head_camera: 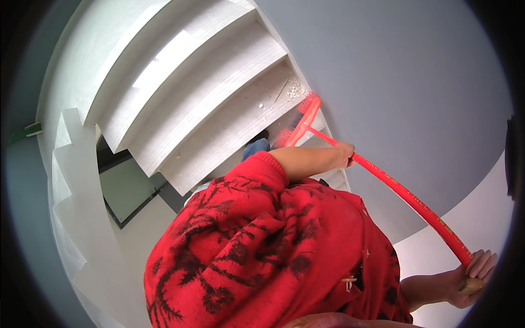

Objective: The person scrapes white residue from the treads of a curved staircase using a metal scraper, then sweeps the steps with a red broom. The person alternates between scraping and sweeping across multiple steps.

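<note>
A red broom (404, 190) slants across the right half of the head view. My left hand (346, 155) grips its handle a little above the head, the forearm reaching across my body. My right hand (471, 279) is wrapped around the far end of the handle, at the lower right. The broom head (305, 119), with red and dark bristles, is blurred near the wall end of a stair tread. White debris (293, 88) lies in the corner of the tread above it, next to a thin stick (281, 90).
Pale curved stair steps (221, 106) rise toward the upper left. A grey-blue wall (389, 82) borders them on the right. At the left runs a stepped white side (88, 172) with an opening showing a dark-framed panel (131, 188). My shoe (261, 136) is partly hidden.
</note>
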{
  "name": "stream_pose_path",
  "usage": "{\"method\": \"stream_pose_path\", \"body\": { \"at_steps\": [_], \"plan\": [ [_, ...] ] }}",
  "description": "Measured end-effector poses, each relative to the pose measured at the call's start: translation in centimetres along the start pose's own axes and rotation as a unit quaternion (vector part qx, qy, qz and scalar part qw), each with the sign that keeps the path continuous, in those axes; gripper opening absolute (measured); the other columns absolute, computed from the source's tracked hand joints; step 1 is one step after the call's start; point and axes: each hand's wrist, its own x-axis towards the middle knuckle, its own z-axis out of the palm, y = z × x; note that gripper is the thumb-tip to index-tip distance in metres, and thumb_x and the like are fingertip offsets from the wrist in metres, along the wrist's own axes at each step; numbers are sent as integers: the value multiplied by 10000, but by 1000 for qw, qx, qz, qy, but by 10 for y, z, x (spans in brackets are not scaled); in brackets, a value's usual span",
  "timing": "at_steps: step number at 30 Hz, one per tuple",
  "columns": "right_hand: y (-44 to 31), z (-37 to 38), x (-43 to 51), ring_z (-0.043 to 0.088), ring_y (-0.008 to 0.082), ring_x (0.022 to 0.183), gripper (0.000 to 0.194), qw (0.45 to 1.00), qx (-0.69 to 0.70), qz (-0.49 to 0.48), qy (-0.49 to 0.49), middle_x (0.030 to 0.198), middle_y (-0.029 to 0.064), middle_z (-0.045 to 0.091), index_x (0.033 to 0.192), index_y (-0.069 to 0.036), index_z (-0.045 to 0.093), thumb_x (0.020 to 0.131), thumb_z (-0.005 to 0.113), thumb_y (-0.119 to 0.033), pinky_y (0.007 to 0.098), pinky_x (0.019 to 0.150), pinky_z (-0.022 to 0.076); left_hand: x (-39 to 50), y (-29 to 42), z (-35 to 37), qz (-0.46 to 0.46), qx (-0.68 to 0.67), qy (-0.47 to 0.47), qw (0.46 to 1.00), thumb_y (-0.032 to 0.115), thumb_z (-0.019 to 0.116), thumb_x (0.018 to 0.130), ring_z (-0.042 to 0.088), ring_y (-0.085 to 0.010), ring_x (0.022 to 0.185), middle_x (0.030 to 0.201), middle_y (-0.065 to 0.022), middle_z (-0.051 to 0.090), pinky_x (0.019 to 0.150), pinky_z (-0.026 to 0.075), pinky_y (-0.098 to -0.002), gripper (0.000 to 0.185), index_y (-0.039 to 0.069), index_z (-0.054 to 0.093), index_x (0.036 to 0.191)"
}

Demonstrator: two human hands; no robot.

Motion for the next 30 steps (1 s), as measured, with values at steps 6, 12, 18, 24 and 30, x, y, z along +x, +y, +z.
{"method": "stream_pose_path", "body": {
  "at_steps": [6,12,18,24,30],
  "plan": [
    [44,69,-11,302,121,589,270,988,100,45,-110,715,39,317,748,-110,313,928,488,-212,226,503,275,5,-26,0,-49,120,-84,988,120,510,836,549,-145,412,609,-63,587,383,469,-270,144,45,612,768],
    [106,194,-49,482,138,585,255,904,189,227,-310,705,68,470,840,-60,407,946,472,-284,273,558,450,30,-9,-46,-27,51,-50,997,79,515,808,539,-165,438,611,-60,556,357,421,-282,71,54,569,769],
    [152,297,-70,604,200,659,173,732,346,450,-377,856,197,621,836,-39,427,943,500,-155,331,662,517,40,24,-180,30,143,-208,967,107,517,818,524,-127,430,625,-51,547,346,399,-246,75,55,566,794],
    [279,406,-82,650,295,808,358,874,-55,220,-429,900,138,643,1185,-66,507,930,538,-315,415,723,502,31,25,-293,-110,-16,-146,983,214,478,865,513,-126,397,626,-43,586,273,329,-234,205,24,545,899],
    [389,581,-96,621,382,832,330,849,-243,22,-468,890,173,633,1219,-219,554,902,515,-300,460,718,492,19,11,-324,-41,-113,-75,990,59,577,822,583,-168,586,739,-43,542,460,495,-277,162,72,505,966]
  ]
}}
